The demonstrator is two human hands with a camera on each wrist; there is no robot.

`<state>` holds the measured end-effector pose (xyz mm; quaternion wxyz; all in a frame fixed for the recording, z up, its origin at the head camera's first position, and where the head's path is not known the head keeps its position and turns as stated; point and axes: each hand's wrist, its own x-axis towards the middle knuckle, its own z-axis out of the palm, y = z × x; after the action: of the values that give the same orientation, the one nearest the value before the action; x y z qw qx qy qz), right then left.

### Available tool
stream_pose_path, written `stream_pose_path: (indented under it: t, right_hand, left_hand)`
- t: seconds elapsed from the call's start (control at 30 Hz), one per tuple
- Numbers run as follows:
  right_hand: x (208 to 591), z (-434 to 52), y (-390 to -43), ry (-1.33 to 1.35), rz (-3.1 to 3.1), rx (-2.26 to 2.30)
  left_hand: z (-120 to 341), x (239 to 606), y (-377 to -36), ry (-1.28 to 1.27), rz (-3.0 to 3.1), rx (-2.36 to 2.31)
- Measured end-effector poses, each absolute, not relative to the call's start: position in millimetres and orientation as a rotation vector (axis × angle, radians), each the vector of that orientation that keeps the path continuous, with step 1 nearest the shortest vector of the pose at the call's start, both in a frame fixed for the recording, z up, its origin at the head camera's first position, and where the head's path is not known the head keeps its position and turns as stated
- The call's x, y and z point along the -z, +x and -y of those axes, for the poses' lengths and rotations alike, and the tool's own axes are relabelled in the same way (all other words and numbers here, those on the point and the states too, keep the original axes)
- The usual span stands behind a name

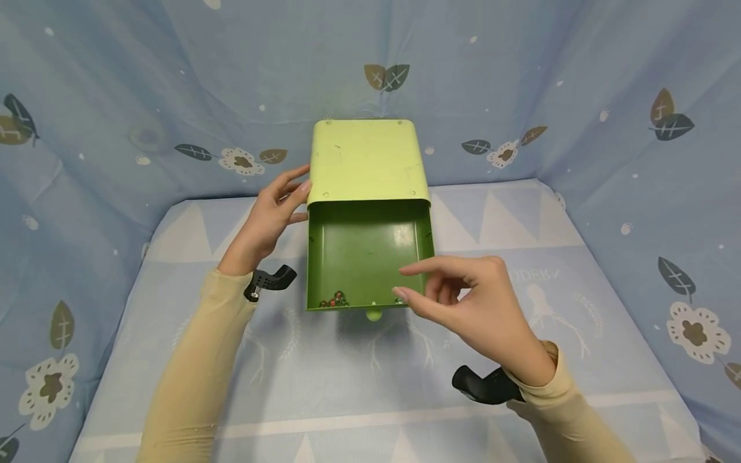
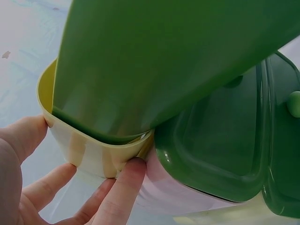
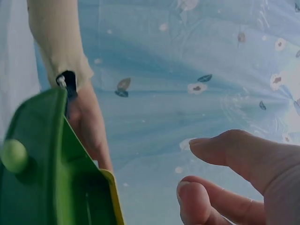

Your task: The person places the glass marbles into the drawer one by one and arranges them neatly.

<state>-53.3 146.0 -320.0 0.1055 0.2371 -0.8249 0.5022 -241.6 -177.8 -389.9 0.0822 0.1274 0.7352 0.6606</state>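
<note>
Smooth, faintly glossy pale-green plastic box casing (image 1: pixel 363 161); darker green plastic drawer (image 1: pixel 359 251), slight sheen inside. Tiny glossy beads (image 1: pixel 334 299) within. Matt, soft printed blue cloth (image 1: pixel 521 212) over tabletop and walls. Beige knit sleeves (image 1: pixel 197 360).

Both arms reach forward in close tan sleeves, each with a dark mount at the wrist. The left hand (image 1: pixel 267 222) is raised with the palm turned inward; its fingers (image 2: pixel 123 185) are nearly straight and spread, their tips pressed flat against a surface, the thumb lying below them. The right hand (image 1: pixel 470 307) hovers lower and nearer the body, back upward and wrist bent. Its index finger points left; thumb (image 3: pixel 199 202) and remaining fingers curl loosely beneath it, tips apart, holding nothing.
</note>
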Motion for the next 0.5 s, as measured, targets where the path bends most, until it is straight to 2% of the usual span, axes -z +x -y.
stream_pose_path:
  t: [0.5]
  right_hand:
    - [374, -140, -18, 0.598, 2.393, -1.524]
  left_hand:
    - [178, 392, -243, 0.387, -2.196, -1.984]
